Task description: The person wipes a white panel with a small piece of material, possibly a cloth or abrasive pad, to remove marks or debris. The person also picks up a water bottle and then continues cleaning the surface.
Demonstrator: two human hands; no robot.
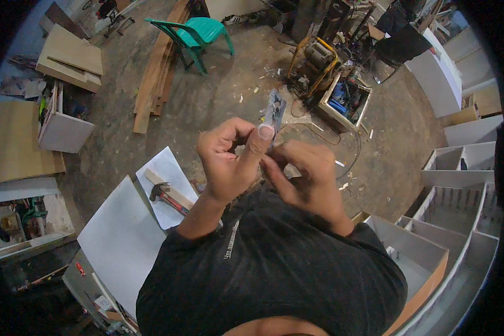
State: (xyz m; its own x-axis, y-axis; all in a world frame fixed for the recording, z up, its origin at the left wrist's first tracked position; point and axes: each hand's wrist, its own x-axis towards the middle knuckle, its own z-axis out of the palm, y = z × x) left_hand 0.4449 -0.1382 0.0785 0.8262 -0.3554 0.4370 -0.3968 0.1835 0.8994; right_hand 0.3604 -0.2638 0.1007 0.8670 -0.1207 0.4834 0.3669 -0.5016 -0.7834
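Containers first. Wooden box [336, 116] by the yellow-framed machine [317, 56]: open top, blue items [338, 105] plus dark clutter inside, too small to sort out. Pale cabinet [456, 178] at far right: open, split into compartments by thin walls. Nearer the body on the right, an open drawer [414, 238] with a brown outer edge; small white item [392, 253] inside. White box [67, 133] on the left: open, inside dark, can't read the contents. Below that, a pale frame [58, 213] with a jumble of green and brown stuff behind it.

Thing in hand: plastic packet [274, 109]. Small, flat, narrow, see-through to whitish, dark patches within. Contents not readable. It's up in front of the chest, over the floor, far end tipped away from the body.

Grip: left hand [229, 154] closed, thumb pressed flat on the packet's near end, fingers curled under; most of the packet sticks out past the thumb tip. Right hand [310, 171] just beside it, fingers curled in, thumb and finger drawn together near the packet's near end. Can't tell if they pinch it; blurred there.
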